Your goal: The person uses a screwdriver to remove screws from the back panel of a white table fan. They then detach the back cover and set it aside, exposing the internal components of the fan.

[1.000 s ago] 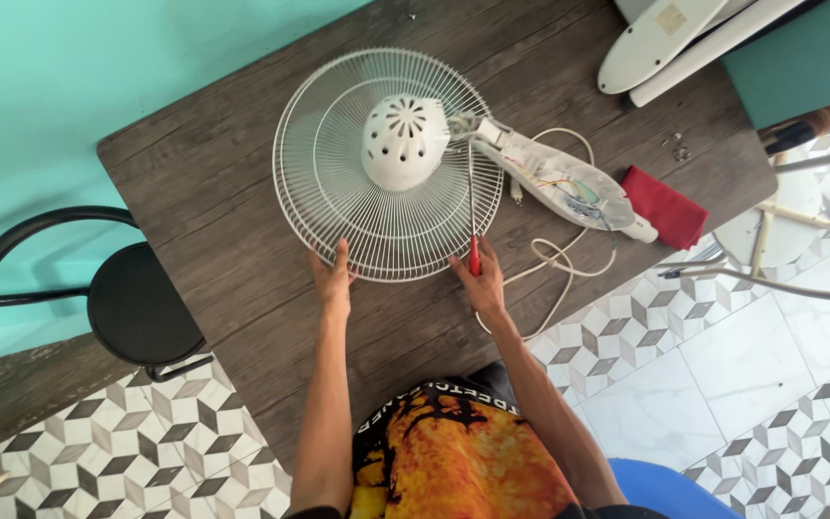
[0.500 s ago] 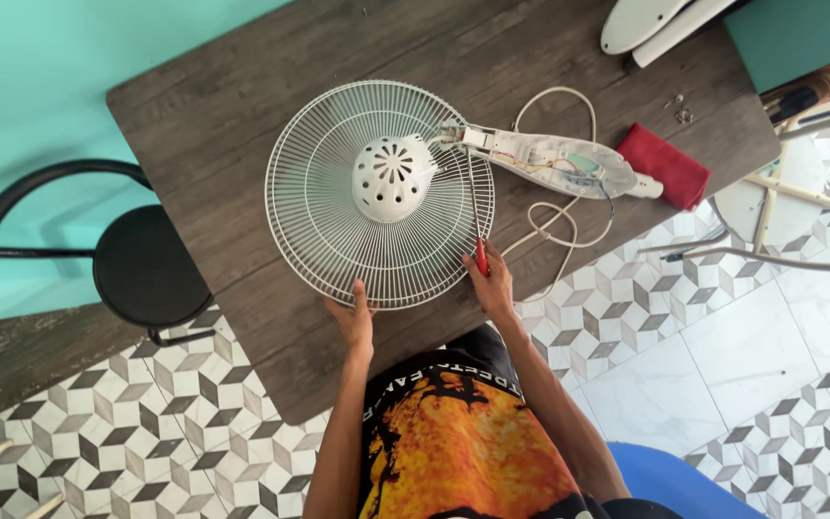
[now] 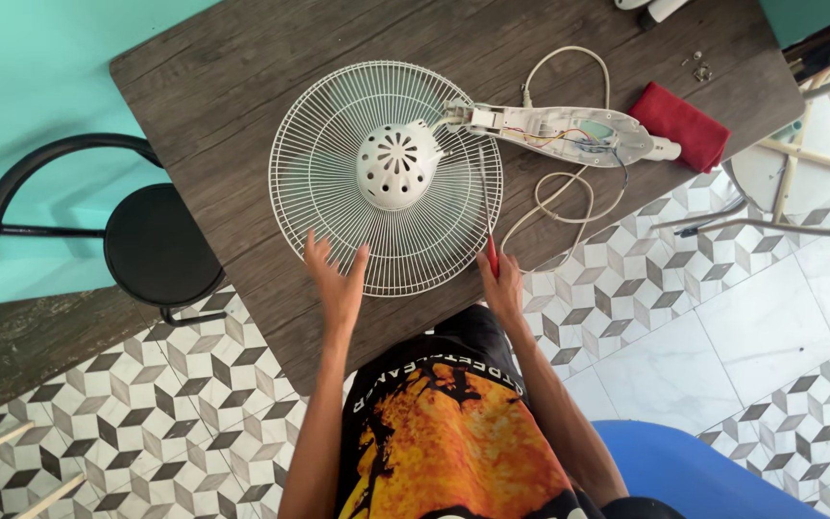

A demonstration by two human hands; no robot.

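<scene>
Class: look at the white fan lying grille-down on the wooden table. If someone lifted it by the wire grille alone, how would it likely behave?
The fan would probably sag toward its motor housing, which looks the densest part. The thin wire grille may flex rather than stay stiff. The opened base and loose cord would likely drag and swing, so it might tip sideways.

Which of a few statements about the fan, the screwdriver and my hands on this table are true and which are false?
1. The white fan grille lies flat on the dark wooden table. True.
2. The right hand holds a red-handled screwdriver. True.
3. The left hand grips the red cloth. False: its fingers are spread at the grille's near rim.
4. The black stool stands on the table. False: it stands on the floor beside it.
</scene>
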